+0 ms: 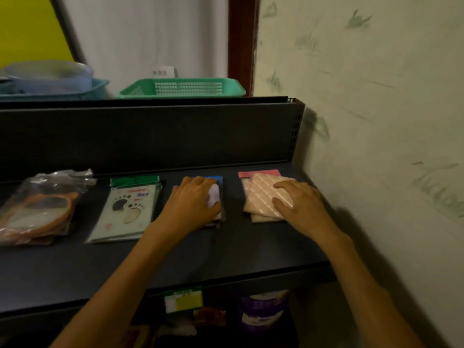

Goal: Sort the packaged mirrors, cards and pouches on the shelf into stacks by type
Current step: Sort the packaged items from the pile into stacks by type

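Four piles sit in a row on the dark shelf (pixel 251 247). At far left lies a stack of packaged mirrors (pixel 37 209) with orange frames in clear bags. Just right of it is a stack of cards (pixel 128 209) with a footprint design and green header. Next, the left hand (pixel 193 203) lies palm down over a stack of blue-topped cards (pixel 218 190), fingers curled around its far and right edges. At the right end, the right hand (pixel 301 204) rests flat, fingers spread, on a stack of quilted pink pouches (pixel 263 197), the top pouch skewed against those beneath. A green basket (pixel 183 87) stands on the shelf above, and a price tag (pixel 182 300) hangs on the shelf's near edge.
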The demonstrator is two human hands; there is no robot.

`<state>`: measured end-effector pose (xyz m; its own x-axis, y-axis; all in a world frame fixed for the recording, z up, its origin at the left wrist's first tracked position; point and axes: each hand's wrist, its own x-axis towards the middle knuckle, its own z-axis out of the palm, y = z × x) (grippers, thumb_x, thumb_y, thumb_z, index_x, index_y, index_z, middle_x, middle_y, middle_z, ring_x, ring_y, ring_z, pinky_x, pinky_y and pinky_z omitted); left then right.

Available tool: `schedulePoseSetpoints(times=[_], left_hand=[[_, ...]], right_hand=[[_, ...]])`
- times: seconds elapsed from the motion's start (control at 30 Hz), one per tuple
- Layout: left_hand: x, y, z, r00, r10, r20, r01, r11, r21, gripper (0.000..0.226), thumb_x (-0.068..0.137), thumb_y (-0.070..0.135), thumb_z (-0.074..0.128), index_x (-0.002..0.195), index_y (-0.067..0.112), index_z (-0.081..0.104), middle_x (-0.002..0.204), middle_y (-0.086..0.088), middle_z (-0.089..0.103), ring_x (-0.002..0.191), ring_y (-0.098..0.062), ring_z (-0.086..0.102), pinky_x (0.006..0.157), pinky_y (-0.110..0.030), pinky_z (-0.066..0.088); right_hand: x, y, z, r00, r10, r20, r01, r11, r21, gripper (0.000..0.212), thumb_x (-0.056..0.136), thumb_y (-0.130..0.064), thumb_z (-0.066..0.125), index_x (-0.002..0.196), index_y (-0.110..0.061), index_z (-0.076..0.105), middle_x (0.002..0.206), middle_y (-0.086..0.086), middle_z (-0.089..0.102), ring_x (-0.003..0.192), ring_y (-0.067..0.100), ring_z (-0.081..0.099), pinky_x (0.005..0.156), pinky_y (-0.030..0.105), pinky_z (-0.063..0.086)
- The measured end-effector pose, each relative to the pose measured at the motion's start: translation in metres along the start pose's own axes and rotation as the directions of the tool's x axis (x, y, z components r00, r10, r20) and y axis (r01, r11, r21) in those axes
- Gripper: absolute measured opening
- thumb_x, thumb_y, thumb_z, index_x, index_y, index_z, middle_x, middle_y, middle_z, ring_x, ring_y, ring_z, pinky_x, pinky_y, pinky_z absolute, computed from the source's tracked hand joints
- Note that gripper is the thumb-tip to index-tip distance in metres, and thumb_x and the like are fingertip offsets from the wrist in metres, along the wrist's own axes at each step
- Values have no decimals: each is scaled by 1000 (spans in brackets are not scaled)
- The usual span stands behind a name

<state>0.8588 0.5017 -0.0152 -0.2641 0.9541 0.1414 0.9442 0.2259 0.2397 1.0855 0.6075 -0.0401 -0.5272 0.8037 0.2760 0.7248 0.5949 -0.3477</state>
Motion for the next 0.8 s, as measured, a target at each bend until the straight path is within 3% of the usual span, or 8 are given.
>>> schedulePoseSetpoints(times=[0.13, 0.27, 0.37, 0.43, 0.53, 0.63, 0.8], left_hand=[[-22, -44, -16, 999, -41, -4, 41, 999, 14, 63, 82, 46, 55, 139, 26, 39, 137, -3, 48, 122, -25, 43, 101, -45, 39], [-53, -92, -34, 995, -92, -29, 93, 995, 41, 69, 86, 46, 57, 146, 24, 31, 148, -3, 38, 135, -25, 32, 111, -45, 30], [-84, -137, -52, 994, -104, -39, 105, 993, 44, 69, 87, 45, 57, 146, 23, 30, 147, -2, 38, 134, -24, 32, 108, -45, 32], [-109, -174, -66, 992, -112, -59, 114, 993, 42, 69, 86, 47, 56, 145, 22, 32, 145, -4, 41, 133, -26, 34, 107, -46, 34], [-152, -231, -87, 986, -110, -126, 115, 993, 40, 66, 83, 50, 51, 141, 22, 39, 145, -5, 42, 133, -28, 35, 106, -46, 32], [-195, -288, -101, 977, -176, -124, 185, 981, 64, 66, 86, 45, 56, 144, 28, 31, 147, 0, 38, 134, -26, 32, 103, -44, 32], [-263, -379, -125, 948, -297, -110, 306, 950, 70, 67, 90, 47, 52, 148, 27, 25, 148, 2, 35, 135, -25, 28, 104, -44, 31]], right_hand=[[9, -42, 16, 998, -58, 14, 57, 997, 44, 50, 86, -49, 46, 127, -22, 54, 133, 0, 53, 123, 19, 46, 105, 29, 25], [13, -92, 37, 994, -96, 61, 95, 995, 21, 44, 90, -41, 54, 131, -26, 49, 138, -4, 49, 129, 16, 40, 109, 32, 24], [14, -142, 53, 987, -145, 66, 143, 989, 28, 44, 89, -42, 54, 129, -23, 51, 134, -2, 52, 124, 18, 43, 104, 31, 26], [12, -182, 65, 978, -199, 58, 197, 980, 31, 48, 86, -49, 48, 127, -24, 53, 130, -2, 55, 123, 19, 46, 102, 33, 29], [3, -253, 85, 964, -255, 74, 251, 966, 53, 46, 88, -45, 52, 129, -22, 52, 132, 0, 53, 124, 21, 44, 103, 35, 29], [-8, -326, 109, 948, -308, 80, 302, 950, 79, 50, 85, -47, 48, 129, -23, 52, 132, -1, 53, 125, 20, 44, 104, 32, 27], [-18, -434, 153, 920, -382, 94, 375, 924, 77, 43, 88, -38, 59, 127, -22, 53, 133, 1, 53, 125, 21, 44, 106, 34, 27]])
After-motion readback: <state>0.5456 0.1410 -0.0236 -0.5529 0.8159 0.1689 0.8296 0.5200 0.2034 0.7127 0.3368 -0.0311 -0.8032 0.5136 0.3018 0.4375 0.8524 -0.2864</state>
